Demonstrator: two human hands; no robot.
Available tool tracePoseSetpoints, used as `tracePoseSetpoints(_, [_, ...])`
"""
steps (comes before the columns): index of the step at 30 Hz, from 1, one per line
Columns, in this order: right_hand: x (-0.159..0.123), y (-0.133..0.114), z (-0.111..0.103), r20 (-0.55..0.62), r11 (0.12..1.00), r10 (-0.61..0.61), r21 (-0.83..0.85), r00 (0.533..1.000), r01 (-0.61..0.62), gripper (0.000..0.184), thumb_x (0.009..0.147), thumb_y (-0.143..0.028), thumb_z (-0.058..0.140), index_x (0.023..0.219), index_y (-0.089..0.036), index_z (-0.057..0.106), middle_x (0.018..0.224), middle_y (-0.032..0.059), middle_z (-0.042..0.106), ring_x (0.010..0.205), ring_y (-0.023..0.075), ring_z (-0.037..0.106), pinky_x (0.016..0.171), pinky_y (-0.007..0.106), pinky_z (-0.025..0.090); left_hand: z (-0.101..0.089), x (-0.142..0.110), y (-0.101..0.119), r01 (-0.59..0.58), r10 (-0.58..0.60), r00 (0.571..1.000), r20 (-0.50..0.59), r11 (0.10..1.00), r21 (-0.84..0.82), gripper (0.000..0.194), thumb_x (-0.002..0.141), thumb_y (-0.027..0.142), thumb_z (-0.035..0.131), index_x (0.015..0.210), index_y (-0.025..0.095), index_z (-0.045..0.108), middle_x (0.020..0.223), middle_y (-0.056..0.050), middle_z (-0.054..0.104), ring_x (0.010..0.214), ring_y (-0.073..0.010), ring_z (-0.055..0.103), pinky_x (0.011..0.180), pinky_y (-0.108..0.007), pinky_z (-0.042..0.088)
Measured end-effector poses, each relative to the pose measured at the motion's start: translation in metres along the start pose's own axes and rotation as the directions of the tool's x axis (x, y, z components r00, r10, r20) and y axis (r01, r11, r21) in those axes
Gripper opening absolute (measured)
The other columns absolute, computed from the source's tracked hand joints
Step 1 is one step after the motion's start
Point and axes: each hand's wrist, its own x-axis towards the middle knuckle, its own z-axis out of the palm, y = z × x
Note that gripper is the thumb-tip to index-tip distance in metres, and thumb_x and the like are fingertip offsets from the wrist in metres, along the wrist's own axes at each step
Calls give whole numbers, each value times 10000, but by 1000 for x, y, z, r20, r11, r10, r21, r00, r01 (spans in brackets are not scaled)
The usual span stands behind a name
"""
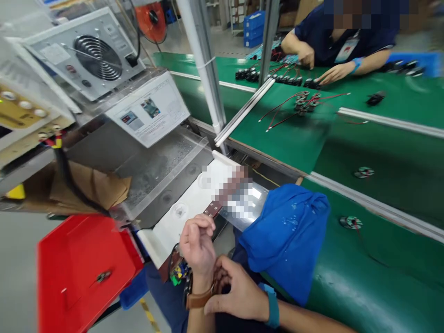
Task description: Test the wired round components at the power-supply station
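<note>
My left hand (197, 243) is raised in front of me with its fingers curled into a loose fist, nothing visible in it. A brown strap (199, 299) circles its wrist. My right hand (236, 292) reaches across and pinches that strap at the wrist; a blue band (273, 306) is on my right wrist. Both hands hover above my lap, just in front of a white tray (194, 203) and beside a blue cloth (287, 231) lying on the green belt's edge.
A red bin (83, 268) stands at lower left. A fan-topped machine (90, 55) and instruction sheet (149, 113) sit at left. Small round parts (351, 222) lie on the green conveyor (381, 152). Across it, another person's hands (333, 73) handle black wired parts.
</note>
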Motion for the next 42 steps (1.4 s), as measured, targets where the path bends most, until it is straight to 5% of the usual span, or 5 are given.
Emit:
tracePoseSetpoints(9, [5,-22,-62,-168,916,-162,-391,972,85,472,644,-542,817,879,-223,561,744,-39,617,626,109,535,564,224,425,-16,-5,-25,-205,46,942,332,863,462,203,902,265,509,813,199,679,630,3,621,622,-151,597,611,-282,497])
tracePoseSetpoints(16, [-8,-115,-327,-636,459,-685,-755,355,-468,392,882,-254,464,1230,-112,575,1104,185,626,1019,281,576,925,417,442,-75,-11,-32,-271,9,943,333,601,752,200,869,342,535,799,265,707,640,23,687,550,-148,655,547,-234,531])
tracePoseSetpoints(23, [-20,-120,-463,-605,103,-407,-775,684,-624,627,719,-63,512,1345,-85,540,1273,202,602,1076,261,604,939,344,446,-87,-12,-40,-116,-146,956,254,606,787,268,849,469,533,861,277,719,752,-2,756,647,-185,708,566,-245,553])
tracePoseSetpoints(30, [-39,-130,-415,-329,64,-617,-927,715,-371,412,808,-407,513,1140,-195,633,1016,120,719,875,268,680,758,364,535,-54,-19,-25,232,-603,773,199,560,795,389,877,531,425,842,238,679,791,-38,744,790,-229,689,742,-329,524])
tracePoseSetpoints(42, [80,-178,-95,397,49,-503,-874,768,484,353,880,-444,576,1150,-225,634,1013,79,718,857,190,673,760,284,524,11,-27,20,268,-358,892,275,910,316,637,763,474,696,1295,182,500,1272,-152,626,1172,-269,581,1043,-413,423])
